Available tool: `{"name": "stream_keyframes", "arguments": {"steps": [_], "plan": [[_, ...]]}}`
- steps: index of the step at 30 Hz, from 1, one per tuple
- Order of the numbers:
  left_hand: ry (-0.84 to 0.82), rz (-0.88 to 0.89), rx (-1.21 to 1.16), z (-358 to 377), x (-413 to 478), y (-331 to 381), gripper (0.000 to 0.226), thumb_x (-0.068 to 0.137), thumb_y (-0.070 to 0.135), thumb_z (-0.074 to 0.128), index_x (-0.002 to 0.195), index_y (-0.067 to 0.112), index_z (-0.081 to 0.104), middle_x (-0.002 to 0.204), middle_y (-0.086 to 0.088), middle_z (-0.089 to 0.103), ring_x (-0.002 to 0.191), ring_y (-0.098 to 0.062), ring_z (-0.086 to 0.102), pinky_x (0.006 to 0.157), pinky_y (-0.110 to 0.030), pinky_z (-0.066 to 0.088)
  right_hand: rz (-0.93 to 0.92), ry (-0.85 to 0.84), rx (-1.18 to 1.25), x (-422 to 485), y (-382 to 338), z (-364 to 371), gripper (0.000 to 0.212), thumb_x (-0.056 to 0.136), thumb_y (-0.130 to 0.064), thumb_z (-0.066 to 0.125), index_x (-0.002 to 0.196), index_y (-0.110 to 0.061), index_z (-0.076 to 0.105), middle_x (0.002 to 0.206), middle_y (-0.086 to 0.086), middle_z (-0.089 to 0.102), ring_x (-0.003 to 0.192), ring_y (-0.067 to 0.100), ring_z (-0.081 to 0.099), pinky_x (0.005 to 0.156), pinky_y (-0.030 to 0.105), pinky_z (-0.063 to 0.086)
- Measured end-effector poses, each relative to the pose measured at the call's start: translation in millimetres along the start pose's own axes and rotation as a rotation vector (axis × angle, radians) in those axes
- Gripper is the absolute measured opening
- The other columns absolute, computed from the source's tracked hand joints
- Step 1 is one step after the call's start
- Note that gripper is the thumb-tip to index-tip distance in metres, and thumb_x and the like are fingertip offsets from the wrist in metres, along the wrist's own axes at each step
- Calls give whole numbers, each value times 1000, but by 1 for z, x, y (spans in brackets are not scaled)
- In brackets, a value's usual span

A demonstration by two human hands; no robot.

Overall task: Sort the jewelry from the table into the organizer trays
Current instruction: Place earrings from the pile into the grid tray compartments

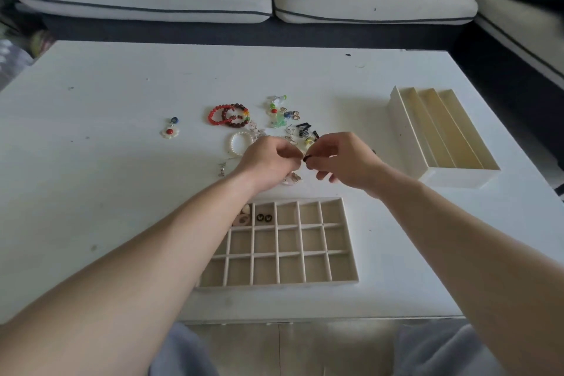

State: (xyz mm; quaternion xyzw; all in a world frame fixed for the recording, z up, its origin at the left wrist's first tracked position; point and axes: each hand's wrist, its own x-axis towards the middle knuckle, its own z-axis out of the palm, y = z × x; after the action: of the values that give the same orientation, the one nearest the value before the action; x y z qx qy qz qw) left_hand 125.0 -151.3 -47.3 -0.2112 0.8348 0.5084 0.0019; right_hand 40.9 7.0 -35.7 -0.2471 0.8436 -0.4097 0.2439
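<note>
White table [91, 162], seen from above. Near its centre the left hand [268, 159] and right hand [345, 159] both pinch one small dark piece [307, 158] between their fingertips. At six o'clock lies the grid tray [351, 265], where only two top-row compartments hold anything. At three o'clock, the long-slot tray [403, 131] shows no jewelry. Bead bracelets [229, 114], tangled earrings [283, 116] and a flower pendant [170, 131] wait toward twelve. Sorting looks barely begun.
</note>
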Motion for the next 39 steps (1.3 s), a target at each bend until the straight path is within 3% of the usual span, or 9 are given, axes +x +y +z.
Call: {"name": "stream_keyframes", "arguments": {"steps": [4, 11, 16, 21, 25, 28, 31, 39], "plan": [[-43, 11, -232, -8, -13, 10, 15, 88, 11, 74, 88, 26, 74, 82, 3, 77, 75, -9, 69, 62, -16, 54, 46, -41, 279, -8, -11, -2, 1, 91, -11, 72, 92, -11, 72, 79, 6, 75, 63, 16, 63, 56, 24, 50], [-46, -6, -320, -15, -23, 11, 11, 93, 17, 71, 92, 27, 75, 86, 3, 78, 76, -7, 71, 61, -14, 52, 46, -55, 293, -13, -17, -3, 1, 90, -13, 74, 90, -13, 74, 78, 1, 74, 65, 13, 62, 59, 24, 51], [1, 6, -273, -14, -25, 9, 6, 92, 20, 74, 89, 25, 77, 88, -1, 78, 72, -8, 70, 59, -16, 52, 27, -50, 225, -15, -18, -2, 3, 89, -13, 73, 87, -14, 75, 75, -3, 74, 64, 11, 61, 60, 24, 49], [79, 36, -186, -10, -24, 6, 9, 91, 18, 73, 84, 20, 77, 77, 1, 77, 65, -9, 69, 56, -19, 53, 20, -37, 145, -16, -19, 2, 15, 95, -18, 63, 88, -16, 76, 82, 2, 76, 63, 10, 63, 62, 26, 51], [119, 103, -78, -8, -22, 5, 10, 89, 17, 73, 80, 18, 76, 72, -2, 75, 68, -17, 72, 62, -25, 57, 9, -20, 127, -16, -17, 2, 13, 95, -22, 66, 86, -17, 75, 78, -1, 74, 64, 10, 65, 63, 29, 54], [111, 127, 15, -7, -20, 3, 14, 87, 17, 74, 75, 25, 74, 66, 6, 73, 64, -10, 68, 63, -25, 53, -18, 22, 179, -15, -14, 3, 3, 90, -12, 73, 93, -13, 71, 83, 4, 74, 68, 15, 70, 67, 34, 59], [76, 120, 54, -7, -19, 1, 16, 86, 16, 74, 75, 28, 72, 67, 7, 72, 64, -10, 67, 64, -27, 53, -41, 3, 181, -15, -13, 4, 12, 89, -3, 72, 96, -12, 72, 87, 10, 75, 69, 18, 70, 67, 32, 60], [-6, 16, -113, -14, -31, 1, 8, 87, 3, 74, 89, 11, 74, 72, -3, 73, 57, -4, 64, 61, -19, 54, -45, -43, 132, -16, -15, 8, 9, 88, -1, 70, 95, -6, 74, 81, 12, 75, 70, 17, 70, 72, 33, 61]]}}
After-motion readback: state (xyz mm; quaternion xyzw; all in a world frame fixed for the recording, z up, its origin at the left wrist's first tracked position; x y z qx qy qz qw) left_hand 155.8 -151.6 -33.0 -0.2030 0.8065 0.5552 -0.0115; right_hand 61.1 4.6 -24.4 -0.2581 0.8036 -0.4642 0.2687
